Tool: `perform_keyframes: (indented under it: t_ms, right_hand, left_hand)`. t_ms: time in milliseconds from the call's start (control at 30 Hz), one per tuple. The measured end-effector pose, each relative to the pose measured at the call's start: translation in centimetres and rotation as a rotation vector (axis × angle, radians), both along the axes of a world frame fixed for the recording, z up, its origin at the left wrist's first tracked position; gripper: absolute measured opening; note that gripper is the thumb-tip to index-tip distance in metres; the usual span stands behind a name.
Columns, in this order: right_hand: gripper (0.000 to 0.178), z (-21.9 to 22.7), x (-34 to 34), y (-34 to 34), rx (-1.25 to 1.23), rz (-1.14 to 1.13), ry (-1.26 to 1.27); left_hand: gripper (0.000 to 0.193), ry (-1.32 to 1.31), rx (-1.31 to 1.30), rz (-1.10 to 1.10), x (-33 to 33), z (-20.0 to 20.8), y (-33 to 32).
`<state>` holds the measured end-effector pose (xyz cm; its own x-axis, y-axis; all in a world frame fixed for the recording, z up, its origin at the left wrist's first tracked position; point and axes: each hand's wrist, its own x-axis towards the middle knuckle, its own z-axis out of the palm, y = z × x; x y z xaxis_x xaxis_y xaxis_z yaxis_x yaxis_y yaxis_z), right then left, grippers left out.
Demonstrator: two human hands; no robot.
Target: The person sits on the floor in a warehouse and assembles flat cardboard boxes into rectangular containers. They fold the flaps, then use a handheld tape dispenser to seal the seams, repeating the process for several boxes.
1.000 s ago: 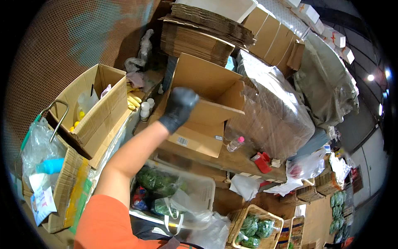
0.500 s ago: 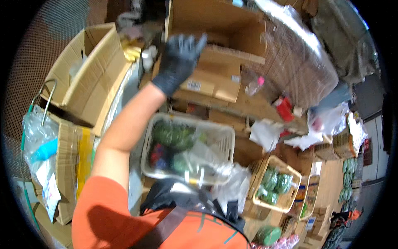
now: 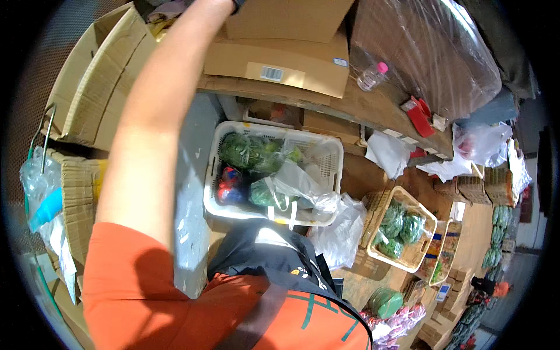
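Note:
My left arm stretches up past the top edge of the view. Only a sliver of my left hand, in a black glove, shows there; its fingers are out of sight. It is nearest the open cardboard box, which stands on a wooden shelf. Below the shelf is a white plastic crate holding bagged green vegetables, red and blue packs and a plastic bag. My right hand is not in view.
A clear bottle with a pink cap and a red box stand on the shelf. To the right, a yellowish crate holds bagged greens. Cardboard boxes are stacked at left. Far right, a person is visible.
My left hand has moved up and almost out of the view. The shelf, boxes and crates sit higher in the picture, and the box's open inside no longer shows.

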<state>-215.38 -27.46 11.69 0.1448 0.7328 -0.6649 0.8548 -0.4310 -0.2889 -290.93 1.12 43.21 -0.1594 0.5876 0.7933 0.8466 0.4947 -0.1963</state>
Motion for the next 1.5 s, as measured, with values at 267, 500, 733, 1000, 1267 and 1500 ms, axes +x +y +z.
perform_keyframes:
  t_ms: [267, 500, 733, 1000, 1267, 1500]
  right_hand:
    - [0.026, 0.9, -1.0, 0.6, 0.049, -0.218, -0.024]
    - [0.040, -3.6, 0.0, -0.2, 0.192, -0.172, 0.087]
    - [0.048, -4.9, -0.9, -2.0, -0.017, -0.243, 0.102]
    - [0.049, -3.9, -9.3, 9.9, 0.030, -0.057, 0.152]
    - [0.049, 2.0, -20.0, 22.5, 0.195, 0.137, 0.273]
    - [0.049, 4.0, -24.6, 26.9, 0.227, 0.215, 0.298]
  left_hand:
    - [0.074, 0.011, -0.084, -0.073, 3.6, 1.8, 3.0]
    - [0.054, 0.086, -0.107, -0.195, -4.5, 0.6, 6.3]
    - [0.059, 0.077, -0.210, -0.266, -4.1, 1.5, 3.5]
    - [0.059, -0.062, 0.091, -0.392, -2.1, 2.8, 2.2]
    - [0.045, -0.253, 0.298, -0.196, -8.2, 8.4, 0.8]
    - [0.054, -0.557, 0.379, 0.015, -14.5, 10.4, 2.8]
